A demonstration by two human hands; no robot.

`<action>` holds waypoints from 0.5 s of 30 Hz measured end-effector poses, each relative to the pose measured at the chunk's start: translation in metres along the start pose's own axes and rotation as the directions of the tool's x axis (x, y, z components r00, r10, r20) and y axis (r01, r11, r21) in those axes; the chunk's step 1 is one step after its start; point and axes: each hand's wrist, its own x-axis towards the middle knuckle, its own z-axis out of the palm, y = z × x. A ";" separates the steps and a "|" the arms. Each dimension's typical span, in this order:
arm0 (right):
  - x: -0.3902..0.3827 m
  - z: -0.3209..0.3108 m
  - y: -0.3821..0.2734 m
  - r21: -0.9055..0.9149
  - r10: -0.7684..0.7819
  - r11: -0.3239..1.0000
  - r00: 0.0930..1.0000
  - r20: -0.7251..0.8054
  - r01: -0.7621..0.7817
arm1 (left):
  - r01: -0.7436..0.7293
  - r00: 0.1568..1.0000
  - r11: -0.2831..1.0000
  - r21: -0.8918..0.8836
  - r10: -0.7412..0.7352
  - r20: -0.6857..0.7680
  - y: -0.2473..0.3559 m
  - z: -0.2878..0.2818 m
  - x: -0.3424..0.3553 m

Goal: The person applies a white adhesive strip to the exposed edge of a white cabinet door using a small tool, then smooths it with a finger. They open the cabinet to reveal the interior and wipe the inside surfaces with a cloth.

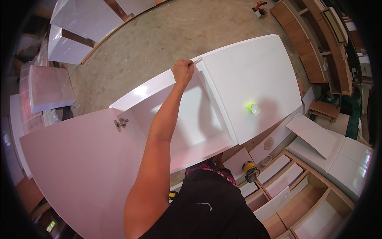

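Observation:
A long white cabinet lies across the view with its left door point(71, 159) swung open, a metal hinge point(120, 124) on it, showing the bare white interior point(203, 103). My left arm reaches over the box. My left hand point(182, 71) is closed at the far edge beside the top corner of the right white panel point(258, 67), on a small thin item too small to make out. A green-rimmed cup or roll point(254, 108) rests on that panel. My right hand is not in view.
White cabinet units point(83, 20) stand behind at upper left, wrapped boards point(51, 85) at left. Wooden cabinets point(314, 44) and an orange drill point(258, 7) are at upper right. Drawer units point(310, 191), loose white panels point(312, 135) and a yellow-black tool point(250, 170) lie at lower right.

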 end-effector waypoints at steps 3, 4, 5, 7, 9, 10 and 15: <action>0.000 0.000 -0.001 0.000 0.001 1.000 1.000 0.001 -0.001 | 0.006 1.000 1.000 0.003 -0.006 0.013 0.000 0.001 0.000; 0.000 0.000 -0.001 0.000 0.001 1.000 1.000 0.000 -0.001 | 0.010 1.000 1.000 0.011 -0.010 0.016 0.000 0.002 0.000; 0.000 0.000 -0.001 0.000 -0.003 1.000 1.000 0.002 0.003 | 0.018 1.000 1.000 0.009 -0.019 0.014 0.000 0.002 0.000; 0.001 0.001 -0.002 0.000 0.000 1.000 1.000 0.001 0.000 | 0.034 0.999 0.999 0.005 -0.034 0.011 0.001 0.003 0.001; 0.001 0.002 -0.001 0.004 0.002 1.000 1.000 0.002 -0.002 | 0.040 0.999 0.999 0.011 -0.041 0.022 0.004 0.002 0.000; 0.002 0.002 -0.002 0.002 0.000 1.000 1.000 0.002 0.000 | 0.045 0.999 0.999 0.015 -0.045 0.027 0.005 0.002 0.000; 0.002 0.004 -0.001 0.004 -0.001 1.000 1.000 0.000 0.001 | 0.031 0.999 0.998 0.055 -0.032 0.021 0.010 -0.002 0.000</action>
